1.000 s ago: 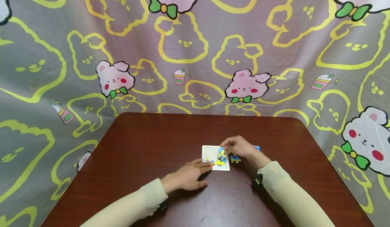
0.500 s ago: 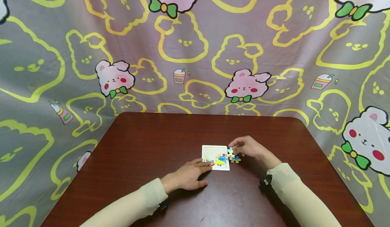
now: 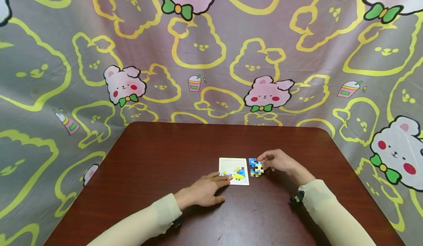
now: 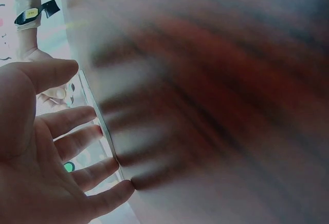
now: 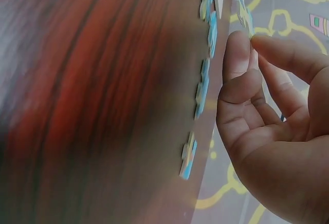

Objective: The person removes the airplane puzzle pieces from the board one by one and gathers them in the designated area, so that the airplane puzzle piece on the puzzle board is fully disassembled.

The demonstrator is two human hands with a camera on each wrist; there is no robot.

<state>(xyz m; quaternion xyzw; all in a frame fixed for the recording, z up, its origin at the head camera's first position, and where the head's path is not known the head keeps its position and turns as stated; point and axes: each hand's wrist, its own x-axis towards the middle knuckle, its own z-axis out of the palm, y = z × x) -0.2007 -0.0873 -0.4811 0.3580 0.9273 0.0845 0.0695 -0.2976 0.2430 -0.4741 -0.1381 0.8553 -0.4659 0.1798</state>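
A white square puzzle board (image 3: 232, 162) lies on the brown table in the head view, with some yellow, blue and red picture pieces (image 3: 238, 176) along its near part. My left hand (image 3: 204, 190) rests its outstretched fingers on the board's near left edge, covering that corner. In the left wrist view, the fingertips of the left hand (image 4: 85, 147) meet the board's edge. To the right of the board, my right hand (image 3: 280, 161) pinches a yellow and blue jigsaw piece (image 3: 259, 167) between thumb and finger. The right wrist view shows this jigsaw piece (image 5: 242, 9) raised off the table.
Loose jigsaw pieces lie right of the board, among them a blue one (image 3: 253, 161) and a blue-yellow one (image 3: 254, 173). In the right wrist view, several loose pieces (image 5: 203, 88) stretch in a row along the tabletop. A patterned cloth (image 3: 218, 73) hangs behind the table (image 3: 172, 147).
My right hand has carried the pinched jigsaw piece from over the board rightward to above the loose pieces. A blue piece beside the board has come into sight. The left hand stays put.
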